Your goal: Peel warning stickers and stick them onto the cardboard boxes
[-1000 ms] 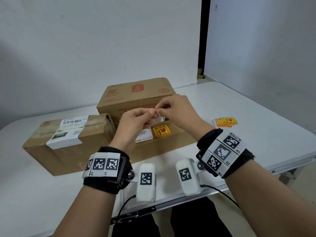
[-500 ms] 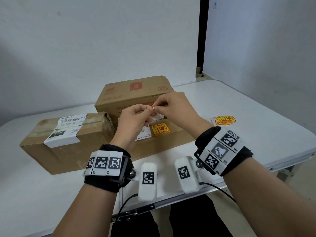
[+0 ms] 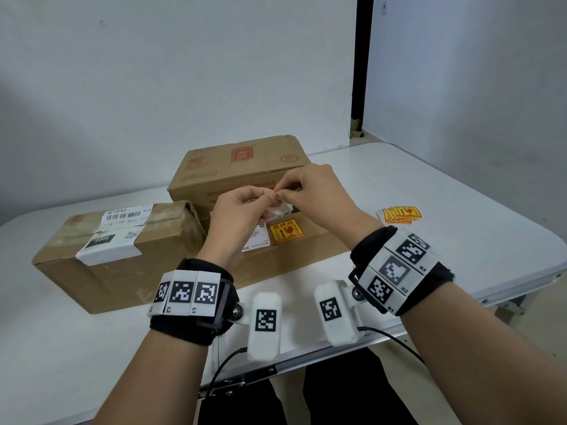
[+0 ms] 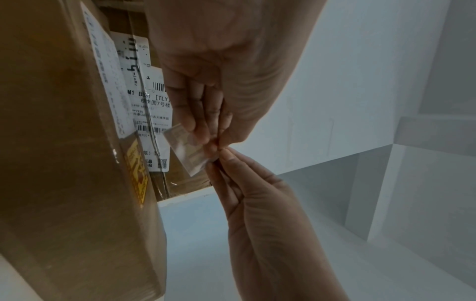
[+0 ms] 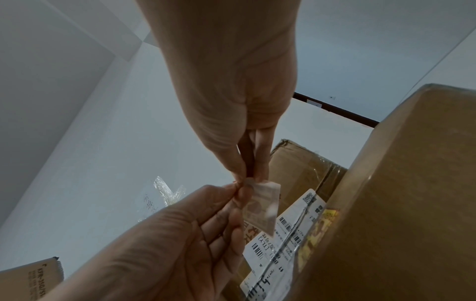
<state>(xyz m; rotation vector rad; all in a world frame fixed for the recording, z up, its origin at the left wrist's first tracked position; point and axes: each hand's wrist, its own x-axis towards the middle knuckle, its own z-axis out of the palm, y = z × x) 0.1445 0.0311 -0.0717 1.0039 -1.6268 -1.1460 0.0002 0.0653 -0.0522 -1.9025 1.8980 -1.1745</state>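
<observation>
- cardboard boxes, three, on a white table point(image 3: 460, 240): long box point(image 3: 116, 256) at left, tall box point(image 3: 242, 170) at the back, low box point(image 3: 294, 250) in front of it, under the hands
- left hand point(image 3: 236, 216) is raised over the low box, thumb and fingers curled, pinching a small warning sticker point(image 4: 186, 149) on its backing
- right hand point(image 3: 316, 194) meets it from the right, thumb and forefinger pinching a red-orange corner point(image 3: 275, 192) of the same sticker
- fingertips of both hands touch at that corner; whether the corner has lifted off the backing i cannot tell
- wrist views show the sticker's pale back side hanging below the pinch, clear of the box top
- second warning sticker point(image 3: 286, 230), yellow with red print, lies flat on top of the low box, just right of a white shipping label point(image 3: 256, 240)
- small pile of spare stickers point(image 3: 399, 214) on the table right of the boxes, well apart from both hands
- long box carries a white barcode label point(image 3: 122, 216) and a wide white strip point(image 3: 107, 246) over its top edge
- tall box has red print on its top face
- both wrists wear black bands with white marker blocks; a white camera pod point(image 3: 264, 323) hangs off the left wrist and another point(image 3: 336, 312) off the right, cables trailing toward the table edge
- scrap of clear tape point(image 5: 167, 191) on the table, right wrist view
</observation>
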